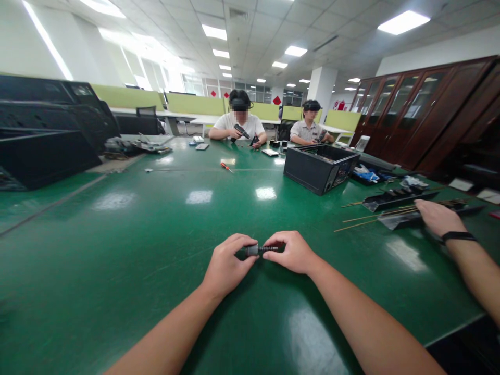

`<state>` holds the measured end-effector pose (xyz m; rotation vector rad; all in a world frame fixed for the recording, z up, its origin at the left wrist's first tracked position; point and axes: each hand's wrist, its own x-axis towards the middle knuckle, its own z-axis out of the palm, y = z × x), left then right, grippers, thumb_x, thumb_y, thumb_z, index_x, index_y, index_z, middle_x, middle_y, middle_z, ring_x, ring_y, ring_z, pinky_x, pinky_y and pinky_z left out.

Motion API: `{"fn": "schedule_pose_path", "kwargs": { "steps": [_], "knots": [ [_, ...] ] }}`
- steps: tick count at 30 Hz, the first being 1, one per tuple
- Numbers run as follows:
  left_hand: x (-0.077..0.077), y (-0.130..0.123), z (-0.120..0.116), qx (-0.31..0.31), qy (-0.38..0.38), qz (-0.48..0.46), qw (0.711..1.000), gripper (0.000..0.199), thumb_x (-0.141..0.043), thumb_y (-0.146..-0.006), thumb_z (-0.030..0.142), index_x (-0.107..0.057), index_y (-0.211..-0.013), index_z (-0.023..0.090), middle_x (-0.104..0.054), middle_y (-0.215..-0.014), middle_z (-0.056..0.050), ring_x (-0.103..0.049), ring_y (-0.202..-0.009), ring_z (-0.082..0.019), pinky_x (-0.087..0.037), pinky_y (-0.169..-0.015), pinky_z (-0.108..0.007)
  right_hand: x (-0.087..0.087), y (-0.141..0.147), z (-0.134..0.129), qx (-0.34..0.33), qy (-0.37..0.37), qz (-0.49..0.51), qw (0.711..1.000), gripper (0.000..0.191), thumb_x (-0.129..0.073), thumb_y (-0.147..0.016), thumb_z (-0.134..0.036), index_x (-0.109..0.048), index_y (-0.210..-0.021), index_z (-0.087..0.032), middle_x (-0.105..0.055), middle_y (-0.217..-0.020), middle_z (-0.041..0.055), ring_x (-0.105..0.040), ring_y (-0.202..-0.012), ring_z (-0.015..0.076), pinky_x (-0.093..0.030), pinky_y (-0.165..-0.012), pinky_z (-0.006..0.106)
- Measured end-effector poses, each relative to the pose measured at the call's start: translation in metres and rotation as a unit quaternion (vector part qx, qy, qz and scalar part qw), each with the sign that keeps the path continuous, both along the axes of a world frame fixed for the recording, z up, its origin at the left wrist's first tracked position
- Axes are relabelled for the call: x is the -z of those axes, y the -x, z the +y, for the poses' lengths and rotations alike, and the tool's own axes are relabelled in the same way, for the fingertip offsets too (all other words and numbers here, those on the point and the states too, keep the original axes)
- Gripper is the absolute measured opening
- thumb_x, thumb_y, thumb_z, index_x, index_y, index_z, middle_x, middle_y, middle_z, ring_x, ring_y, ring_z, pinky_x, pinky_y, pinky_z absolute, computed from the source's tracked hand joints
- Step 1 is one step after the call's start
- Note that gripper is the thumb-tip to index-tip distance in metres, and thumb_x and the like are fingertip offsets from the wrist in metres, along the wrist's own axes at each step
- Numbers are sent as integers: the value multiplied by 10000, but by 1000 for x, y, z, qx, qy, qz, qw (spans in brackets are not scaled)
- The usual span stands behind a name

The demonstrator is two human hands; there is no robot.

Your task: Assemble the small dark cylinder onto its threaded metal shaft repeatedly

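Observation:
A small dark cylindrical part with a thin ribbed shaft lies level between my two hands, above the green table. The fingers and thumb of my left hand are closed round the thicker cylinder end. From the other side, my right hand pinches the ribbed shaft between thumb and fingers. Fingertips hide portions of both ends.
The green table bears an orange screwdriver and a black metal case. At right, another person's hand touches thin rods on dark channels. Two people sit opposite. Black casings stand at left.

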<state>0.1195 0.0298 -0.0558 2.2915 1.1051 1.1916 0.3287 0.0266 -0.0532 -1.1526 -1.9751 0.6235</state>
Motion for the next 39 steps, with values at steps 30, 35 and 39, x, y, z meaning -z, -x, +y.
{"fn": "schedule_pose_path", "kwargs": {
  "steps": [30, 35, 39],
  "knots": [
    [3, 3, 3, -11, -12, 2, 1000, 208, -707, -765, 184, -712, -969, 227, -700, -989, -48, -658, -931, -196, -531, -850, -317, 1, -2, 2, 16, 4, 8, 1000, 92, -741, -765, -257, -761, -825, -190, -719, -750, 17, -633, -692, 156, -461, -653, 255],
    [3, 3, 3, -13, -13, -3, 1000, 214, -708, -763, 173, -711, -969, 230, -697, -991, -39, -654, -935, -189, -525, -856, -310, 2, -3, 2, 17, 6, 12, 1000, 98, -741, -762, -264, -759, -822, -190, -718, -746, 18, -632, -689, 157, -463, -656, 257],
    [2, 2, 3, -15, -11, -4, 1000, 222, -717, -755, 160, -713, -967, 228, -696, -989, -36, -651, -937, -187, -522, -862, -307, 1, -4, 2, 16, 4, 16, 1000, 97, -741, -761, -256, -761, -825, -186, -718, -745, 20, -632, -690, 157, -465, -661, 257]
  ]
}}
